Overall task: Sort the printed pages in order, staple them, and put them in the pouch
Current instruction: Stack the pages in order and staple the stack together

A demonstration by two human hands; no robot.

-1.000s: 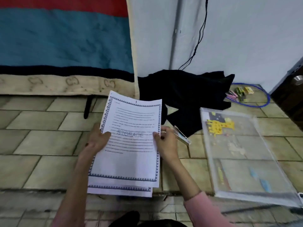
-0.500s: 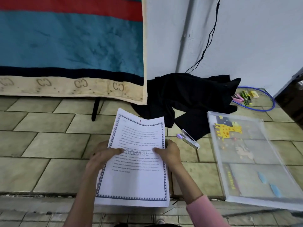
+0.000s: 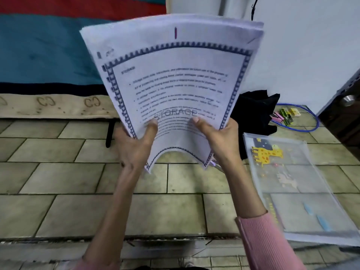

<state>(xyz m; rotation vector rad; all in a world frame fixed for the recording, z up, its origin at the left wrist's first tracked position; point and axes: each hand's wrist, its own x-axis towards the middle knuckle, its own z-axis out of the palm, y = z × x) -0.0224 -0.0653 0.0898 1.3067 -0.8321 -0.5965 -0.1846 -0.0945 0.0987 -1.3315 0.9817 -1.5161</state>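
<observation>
Pages [image 3: 175,78]: thin white printed sheets, blue patterned border, stacked and bowed, raised above the tiled floor [image 3: 58,180]. Left hand [image 3: 134,147] and right hand [image 3: 220,139] each clamp a lower edge, thumbs on the front. Pouch [image 3: 303,184]: clear flat plastic, giraffe print, lying on the floor right of the pages.

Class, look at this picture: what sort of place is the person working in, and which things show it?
Probably a room in a home, with the work done on the floor: tiled floor, a hanging blanket along the wall, a dark door with a knob.
</observation>
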